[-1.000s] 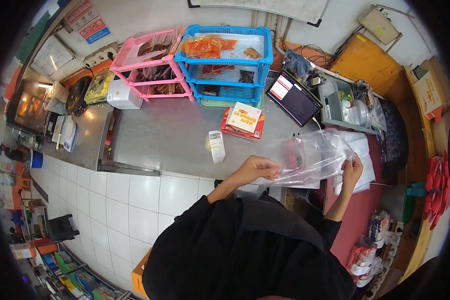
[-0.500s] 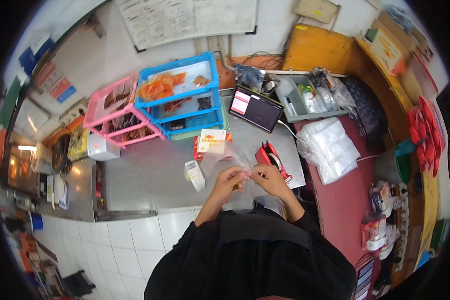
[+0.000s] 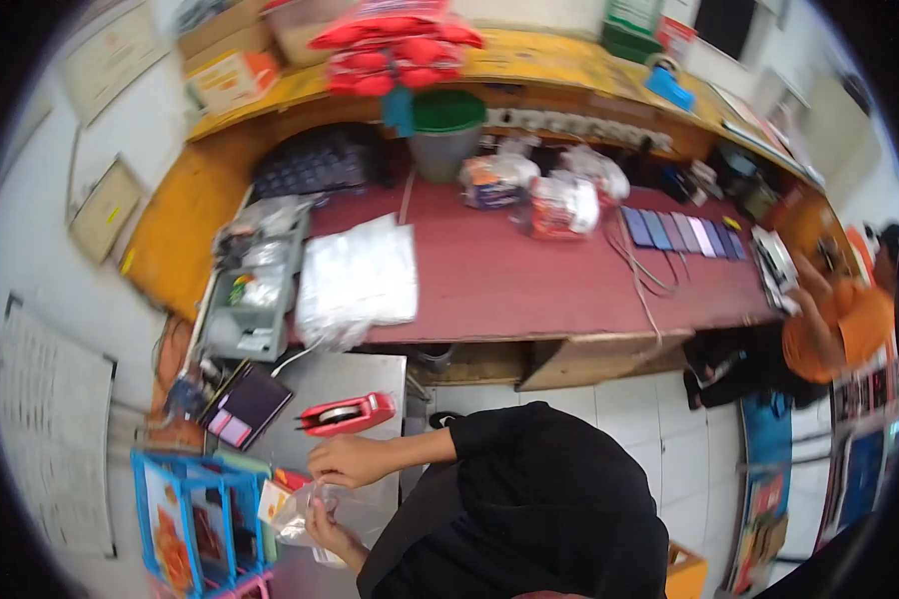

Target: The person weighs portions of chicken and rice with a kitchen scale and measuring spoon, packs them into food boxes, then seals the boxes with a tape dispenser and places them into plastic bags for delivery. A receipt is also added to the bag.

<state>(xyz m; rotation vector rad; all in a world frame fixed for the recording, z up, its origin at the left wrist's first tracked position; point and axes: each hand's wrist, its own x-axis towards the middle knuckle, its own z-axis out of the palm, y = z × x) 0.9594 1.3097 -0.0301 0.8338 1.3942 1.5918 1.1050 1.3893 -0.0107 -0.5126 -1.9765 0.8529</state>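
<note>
A clear plastic bag (image 3: 365, 507) hangs between my two hands over the metal table. My right hand (image 3: 352, 461) has its fingers closed on the bag's upper edge. Lower down, my left hand (image 3: 330, 531) pinches the bag, partly seen through the film. Just beyond my right hand is a red tape dispenser (image 3: 348, 413). A white and orange box (image 3: 273, 501) lies close to the bag, with a red box (image 3: 292, 478) by it. Part of a white carton shows below my left hand.
Blue stacked trays (image 3: 198, 519) stand at lower left, near a tablet (image 3: 248, 405). A grey bin (image 3: 260, 299) and a stack of plastic bags (image 3: 360, 275) sit above. Several phones (image 3: 684, 233) line the red table (image 3: 509, 290). A person in orange (image 3: 839, 319) is at right.
My head view has swung to the right, so the table and hands now appear at lower left. Both hands still hold the plastic bag. The person in orange has come into view.
</note>
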